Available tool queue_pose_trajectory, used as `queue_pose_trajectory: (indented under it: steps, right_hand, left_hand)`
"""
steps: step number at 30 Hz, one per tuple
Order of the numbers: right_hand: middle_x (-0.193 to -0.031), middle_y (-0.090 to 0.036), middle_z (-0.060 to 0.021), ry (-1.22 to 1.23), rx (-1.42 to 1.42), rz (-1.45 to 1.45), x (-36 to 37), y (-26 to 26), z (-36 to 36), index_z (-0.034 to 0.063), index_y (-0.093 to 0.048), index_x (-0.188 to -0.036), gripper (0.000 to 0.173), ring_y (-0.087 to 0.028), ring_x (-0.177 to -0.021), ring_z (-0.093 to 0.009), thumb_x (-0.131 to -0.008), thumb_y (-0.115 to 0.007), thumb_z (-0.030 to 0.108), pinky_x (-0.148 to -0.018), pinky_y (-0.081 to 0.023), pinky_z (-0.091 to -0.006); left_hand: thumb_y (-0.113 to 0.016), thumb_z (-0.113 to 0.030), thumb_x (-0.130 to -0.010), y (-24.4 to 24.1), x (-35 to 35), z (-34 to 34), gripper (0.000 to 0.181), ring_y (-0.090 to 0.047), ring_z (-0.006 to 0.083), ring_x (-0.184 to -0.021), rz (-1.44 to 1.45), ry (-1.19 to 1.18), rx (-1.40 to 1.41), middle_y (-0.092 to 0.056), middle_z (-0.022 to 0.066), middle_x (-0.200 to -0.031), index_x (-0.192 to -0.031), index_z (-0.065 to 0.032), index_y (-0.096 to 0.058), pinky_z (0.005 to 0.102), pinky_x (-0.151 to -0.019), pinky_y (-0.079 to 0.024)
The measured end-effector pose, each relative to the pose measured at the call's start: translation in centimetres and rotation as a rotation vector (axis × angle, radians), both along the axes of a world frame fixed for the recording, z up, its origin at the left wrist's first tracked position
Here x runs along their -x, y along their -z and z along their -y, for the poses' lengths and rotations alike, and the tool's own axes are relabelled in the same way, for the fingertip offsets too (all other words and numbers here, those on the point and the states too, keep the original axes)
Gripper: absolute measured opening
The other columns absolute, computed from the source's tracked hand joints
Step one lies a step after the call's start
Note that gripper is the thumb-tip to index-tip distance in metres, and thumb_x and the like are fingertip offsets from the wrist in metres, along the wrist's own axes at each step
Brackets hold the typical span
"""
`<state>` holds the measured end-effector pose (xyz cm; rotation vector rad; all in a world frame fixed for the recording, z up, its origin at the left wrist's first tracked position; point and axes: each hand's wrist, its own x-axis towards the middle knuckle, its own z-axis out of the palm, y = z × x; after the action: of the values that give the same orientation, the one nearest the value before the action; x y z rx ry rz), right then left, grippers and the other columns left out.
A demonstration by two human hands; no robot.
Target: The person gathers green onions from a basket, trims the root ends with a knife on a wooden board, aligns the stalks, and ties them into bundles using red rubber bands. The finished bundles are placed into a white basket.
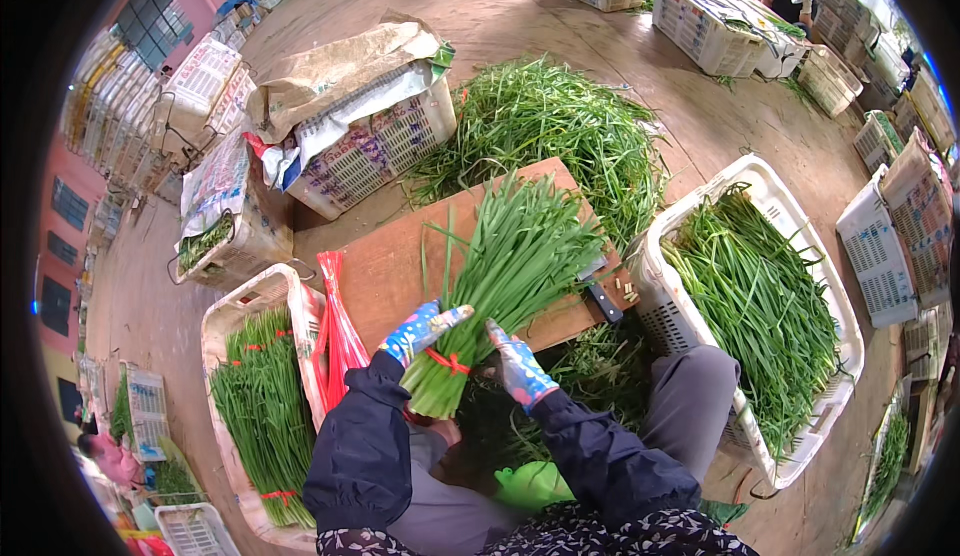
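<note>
A thick bunch of green leafy stalks, like garlic chives (510, 248), lies slantwise over a brown wooden board (382, 263), with its pale cut ends towards me. A red tie (448, 361) circles it near those ends. My left hand (424, 331), in a blue patterned glove, holds the bunch's left side just above the tie. My right hand (519, 364), gloved alike, is at its right side with the index finger extended against the stalks; its other fingers are partly hidden. A knife with a black handle (602, 301) rests at the board's right edge, its blade partly under the leaves.
Tied bunches fill a white crate (217, 331) at left, beside red plastic strips (341, 316). Loose stalks fill another white crate (847, 323) at right. A heap of leaves (555, 128) lies beyond the board. A covered crate (375, 151) stands behind left. People sit farther off.
</note>
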<state>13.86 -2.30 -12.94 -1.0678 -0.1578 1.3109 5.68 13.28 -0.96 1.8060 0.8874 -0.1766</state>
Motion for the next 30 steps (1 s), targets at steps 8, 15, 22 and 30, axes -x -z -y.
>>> queue_pose_trajectory:
  steps: [8,15,22,30]
  right_hand:
    - [-0.101,-0.065,-0.0076,0.025,-0.285,0.398,-2.6,-13.4,-1.4,-0.0051,-0.058,-0.106,0.026,-0.061,-0.09,-0.013,-0.085,-0.063,0.01,-0.08,-0.049,-0.026]
    - [-0.112,-0.06,-0.0102,-0.113,-0.676,0.325,-8.9,-21.3,-4.4,-0.0003,-0.044,-0.128,0.057,-0.061,-0.095,-0.015,-0.076,-0.067,-0.007,-0.084,-0.052,-0.0304]
    - [-0.12,-0.058,-0.008,-0.212,-0.416,0.82,-12.0,-11.9,-5.7,0.0008,-0.046,-0.13,0.066,-0.05,-0.11,-0.012,-0.071,-0.076,0.005,-0.095,-0.041,-0.0297]
    - [-0.114,-0.061,-0.0128,-0.056,-0.458,0.591,-9.2,-11.7,-7.8,-0.0042,-0.047,-0.126,0.066,-0.056,-0.102,-0.015,-0.072,-0.077,0.017,-0.089,-0.045,-0.0289]
  left_hand:
    - [-0.065,-0.014,-0.086,-2.9,2.5,1.4,0.038,-0.061,0.0169,-0.092,0.399,-0.27,0.0,-0.065,0.0102,-0.102,-0.117,0.0046,-0.053,0.0299,-0.086,-0.048]
    - [-0.069,-0.016,-0.081,-10.5,0.2,1.5,0.033,-0.063,0.018,-0.088,0.762,-0.263,-0.322,-0.066,0.0078,-0.1,-0.109,-0.0013,-0.059,0.0325,-0.079,-0.05]
    - [-0.067,-0.027,-0.085,-2.3,-0.8,2.0,0.045,-0.057,0.0208,-0.106,0.43,-0.075,-0.519,-0.064,0.0088,-0.11,-0.118,0.0003,-0.055,0.0374,-0.093,-0.044]
    - [-0.051,-0.006,-0.093,1.7,-0.1,3.2,0.031,-0.057,0.0195,-0.106,0.682,-0.4,0.147,-0.058,0.0103,-0.116,-0.123,0.004,-0.051,0.0331,-0.093,-0.048]
